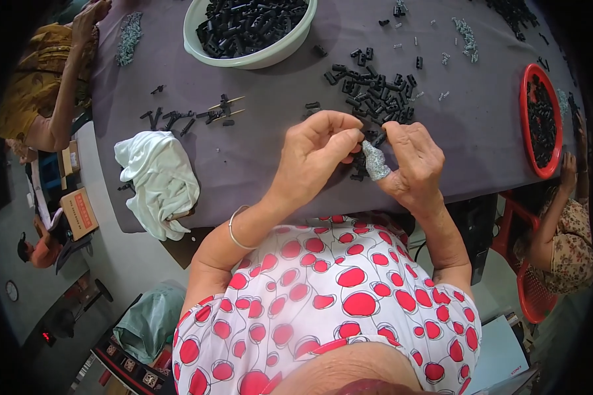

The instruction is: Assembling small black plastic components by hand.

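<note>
My right hand (416,161) pinches a small black plastic tube-shaped part (379,139) between thumb and forefinger, and a grey speckled wrap (375,162) covers that thumb. Right beside it, my left hand (317,153) has thumb and fingertips pressed together at the part's near end; whatever they hold is too small to make out. Just beyond both hands lies a loose pile of similar black parts (379,89). A few more lie partly hidden beneath the hands. Small metal springs (444,96) are scattered to the right of the pile.
A white tub (257,62) full of black parts stands at the back. At the right edge sits a red basin (528,164) of black pieces. A white cloth (158,184), black pieces with thin sticks (227,105) and spring heaps (129,38) lie about. People sit at both sides.
</note>
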The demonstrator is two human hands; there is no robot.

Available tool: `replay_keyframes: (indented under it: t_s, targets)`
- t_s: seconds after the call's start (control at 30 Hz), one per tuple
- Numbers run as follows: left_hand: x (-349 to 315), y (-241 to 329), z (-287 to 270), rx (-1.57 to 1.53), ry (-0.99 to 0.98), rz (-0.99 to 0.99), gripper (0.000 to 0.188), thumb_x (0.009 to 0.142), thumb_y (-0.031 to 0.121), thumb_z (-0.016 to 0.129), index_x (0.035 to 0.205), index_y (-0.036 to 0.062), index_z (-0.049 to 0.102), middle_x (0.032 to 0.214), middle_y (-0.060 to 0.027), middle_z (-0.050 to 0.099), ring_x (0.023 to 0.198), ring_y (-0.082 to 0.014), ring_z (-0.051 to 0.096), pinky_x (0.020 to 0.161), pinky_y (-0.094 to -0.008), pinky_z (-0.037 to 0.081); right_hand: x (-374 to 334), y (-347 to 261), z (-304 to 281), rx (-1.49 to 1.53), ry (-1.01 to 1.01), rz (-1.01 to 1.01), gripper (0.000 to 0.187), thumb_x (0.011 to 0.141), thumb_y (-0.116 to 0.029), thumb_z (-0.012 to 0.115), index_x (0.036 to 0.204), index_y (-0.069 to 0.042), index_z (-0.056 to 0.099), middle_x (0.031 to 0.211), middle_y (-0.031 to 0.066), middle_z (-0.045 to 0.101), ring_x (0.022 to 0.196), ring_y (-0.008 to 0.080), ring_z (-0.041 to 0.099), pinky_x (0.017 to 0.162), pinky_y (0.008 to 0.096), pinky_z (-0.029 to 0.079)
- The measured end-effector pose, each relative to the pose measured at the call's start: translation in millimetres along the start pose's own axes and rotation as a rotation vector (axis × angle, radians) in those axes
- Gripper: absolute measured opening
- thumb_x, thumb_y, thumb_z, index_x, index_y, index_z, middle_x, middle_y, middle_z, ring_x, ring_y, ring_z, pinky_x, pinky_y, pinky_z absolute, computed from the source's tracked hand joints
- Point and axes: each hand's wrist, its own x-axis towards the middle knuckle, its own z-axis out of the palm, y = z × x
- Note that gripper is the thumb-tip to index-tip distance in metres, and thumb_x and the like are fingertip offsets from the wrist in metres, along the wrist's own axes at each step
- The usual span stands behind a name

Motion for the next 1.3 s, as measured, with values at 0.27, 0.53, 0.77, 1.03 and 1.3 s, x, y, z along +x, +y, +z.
replay_keyframes:
  t_s: [0.27, 0.53, 0.77, 1.03, 1.3]
  targets:
    - [-4, -2, -3, 0.104, -0.034, 0.024, 0.018, 0.093, 0.009, 0.06, 0.104, -0.0052, 0.062, 0.085, -0.0022, 0.065, 0.077, -0.0051, 0.058, 0.067, -0.0202, 0.048, 2, -1, 5, 0.059, 0.041, -0.04, 0.04, 0.06, -0.007, 0.071, 0.097, 0.005, 0.059, 0.071, 0.0113, 0.053, 0.059, 0.0274, 0.054, 0.052, 0.036, 0.045]
    - [-15, -1, -12, 0.025, -0.267, -0.18, 0.02, 0.091, 0.01, 0.065, 0.102, -0.0064, 0.062, 0.09, -0.0041, 0.065, 0.083, -0.0073, 0.059, 0.072, -0.0226, 0.05, -6, -18, 6, 0.118, -0.011, -0.087, 0.028, 0.065, -0.013, 0.075, 0.084, 0.0, 0.059, 0.063, 0.004, 0.043, 0.053, 0.0203, 0.046, 0.047, 0.0329, 0.039]
    - [-15, 20, -20, 0.195, -0.034, -0.074, 0.013, 0.089, 0.007, 0.066, 0.097, -0.0028, 0.066, 0.082, -0.0034, 0.066, 0.073, -0.0075, 0.06, 0.065, -0.023, 0.05, 9, 3, -16, 0.193, -0.128, -0.024, 0.063, 0.068, -0.019, 0.075, 0.123, 0.003, 0.055, 0.112, 0.017, 0.06, 0.102, 0.0338, 0.058, 0.085, 0.043, 0.046]
    - [41, 85, -56, 1.13, 0.338, 0.816, 0.012, 0.077, 0.008, 0.074, 0.087, 0.0037, 0.069, 0.08, -0.0078, 0.065, 0.074, -0.021, 0.061, 0.066, -0.032, 0.048, 11, 13, 16, -0.234, -0.292, -0.018, 0.054, 0.084, -0.029, 0.065, 0.126, 0.003, 0.055, 0.137, 0.017, 0.051, 0.131, 0.0271, 0.045, 0.108, 0.04, 0.03]
    - [72, 86, -79, 1.331, 0.407, 0.898, 0.014, 0.079, 0.012, 0.075, 0.092, 0.0057, 0.073, 0.081, -0.0063, 0.066, 0.078, -0.0191, 0.059, 0.072, -0.0313, 0.047, 2, 18, 5, -0.213, -0.335, 0.001, 0.056, 0.084, -0.033, 0.066, 0.13, -0.005, 0.054, 0.143, 0.01, 0.047, 0.136, 0.023, 0.039, 0.113, 0.0397, 0.023]
